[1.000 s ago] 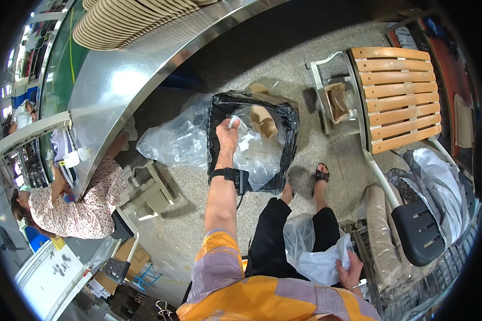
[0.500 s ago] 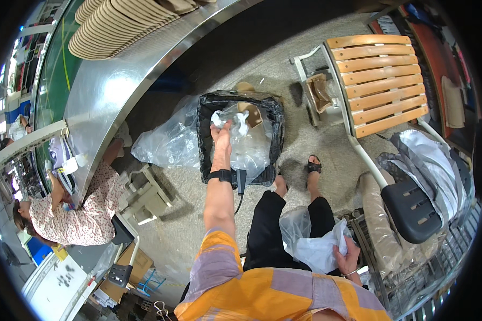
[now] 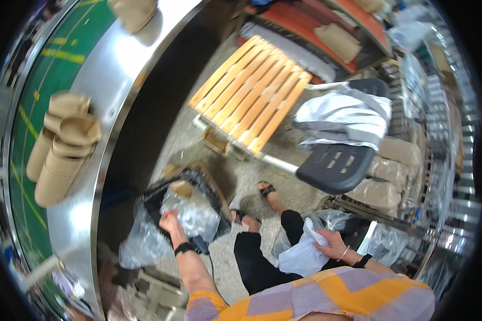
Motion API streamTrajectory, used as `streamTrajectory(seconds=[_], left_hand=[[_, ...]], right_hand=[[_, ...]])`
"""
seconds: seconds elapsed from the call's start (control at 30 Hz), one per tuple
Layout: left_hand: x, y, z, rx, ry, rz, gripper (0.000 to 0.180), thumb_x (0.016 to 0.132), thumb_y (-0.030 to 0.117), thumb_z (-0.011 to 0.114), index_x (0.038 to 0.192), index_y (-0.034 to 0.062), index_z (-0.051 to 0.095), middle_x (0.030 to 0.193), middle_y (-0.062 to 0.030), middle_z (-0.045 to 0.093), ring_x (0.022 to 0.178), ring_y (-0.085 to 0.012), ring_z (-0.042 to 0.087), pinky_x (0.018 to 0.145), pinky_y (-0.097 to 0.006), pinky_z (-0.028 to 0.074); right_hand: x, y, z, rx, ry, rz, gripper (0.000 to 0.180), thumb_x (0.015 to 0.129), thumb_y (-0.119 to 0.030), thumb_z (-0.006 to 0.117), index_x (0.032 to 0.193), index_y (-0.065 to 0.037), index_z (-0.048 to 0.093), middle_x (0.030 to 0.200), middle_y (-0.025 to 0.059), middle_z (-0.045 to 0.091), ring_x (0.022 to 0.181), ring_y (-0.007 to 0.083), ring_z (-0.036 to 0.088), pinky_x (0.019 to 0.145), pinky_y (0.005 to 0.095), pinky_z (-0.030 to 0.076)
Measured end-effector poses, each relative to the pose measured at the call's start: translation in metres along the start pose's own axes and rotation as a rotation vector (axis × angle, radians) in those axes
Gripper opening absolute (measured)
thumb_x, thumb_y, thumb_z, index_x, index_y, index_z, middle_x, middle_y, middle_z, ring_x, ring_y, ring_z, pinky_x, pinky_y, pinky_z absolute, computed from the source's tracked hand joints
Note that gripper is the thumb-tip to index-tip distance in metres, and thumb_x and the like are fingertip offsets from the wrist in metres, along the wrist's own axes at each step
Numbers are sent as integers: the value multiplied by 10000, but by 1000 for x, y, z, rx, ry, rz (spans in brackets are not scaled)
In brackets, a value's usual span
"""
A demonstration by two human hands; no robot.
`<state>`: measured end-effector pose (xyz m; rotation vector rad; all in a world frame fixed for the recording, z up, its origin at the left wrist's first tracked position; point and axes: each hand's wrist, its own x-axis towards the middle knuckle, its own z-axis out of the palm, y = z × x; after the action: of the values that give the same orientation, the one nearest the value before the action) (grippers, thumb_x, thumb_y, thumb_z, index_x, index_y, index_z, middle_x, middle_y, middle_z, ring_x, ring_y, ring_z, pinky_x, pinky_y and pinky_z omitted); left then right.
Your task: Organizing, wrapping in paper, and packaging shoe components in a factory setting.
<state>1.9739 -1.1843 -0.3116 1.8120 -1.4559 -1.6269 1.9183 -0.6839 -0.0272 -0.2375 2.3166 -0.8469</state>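
Nearby, to the right of the black-lined bin (image 3: 199, 176), a thin white sheet (image 3: 301, 255) lay across the person's lap, its edge pinched between the right hand's (image 3: 332, 244) bent fingers. Over the bin's left side hung the left hand (image 3: 170, 221), fingers curled; whether they held anything couldn't be told. Clear plastic (image 3: 139, 243) spilled left of the bin; beyond its upper right stood a slatted chair (image 3: 250, 92).
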Motion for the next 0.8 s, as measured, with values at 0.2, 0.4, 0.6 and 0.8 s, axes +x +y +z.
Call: streamTrajectory(seconds=[0.2,0.4,0.6,0.8], left_hand=[[-14,8,34,348,43,90,285,533,-97,683,794,14,658,850,-111,638,738,-213,577,672,-324,475],[0,13,3,763,216,375,667,706,360,773,1264,98,514,949,-167,639,823,-327,630,781,-380,529],[-52,87,2,917,255,319,337,757,30,595,1089,72,625,869,-175,657,743,-341,646,683,-433,526],[-123,142,31,640,-85,19,474,648,-21,692,1108,67,618,836,-161,651,780,-308,642,733,-406,509]], right_hand=[[-29,8,-11,-75,167,0,354,708,-171,718,1000,-2,610,898,179,631,789,338,626,683,375,499],[-38,-1,-13,11,176,-22,349,715,-171,713,1009,-13,610,901,179,630,797,352,617,691,375,495],[-50,11,-32,8,281,4,366,708,-161,704,1028,-16,602,939,184,627,823,370,608,716,387,496],[-39,33,-69,-15,268,3,352,711,-190,689,1011,-20,615,956,188,629,835,373,610,729,395,497]])
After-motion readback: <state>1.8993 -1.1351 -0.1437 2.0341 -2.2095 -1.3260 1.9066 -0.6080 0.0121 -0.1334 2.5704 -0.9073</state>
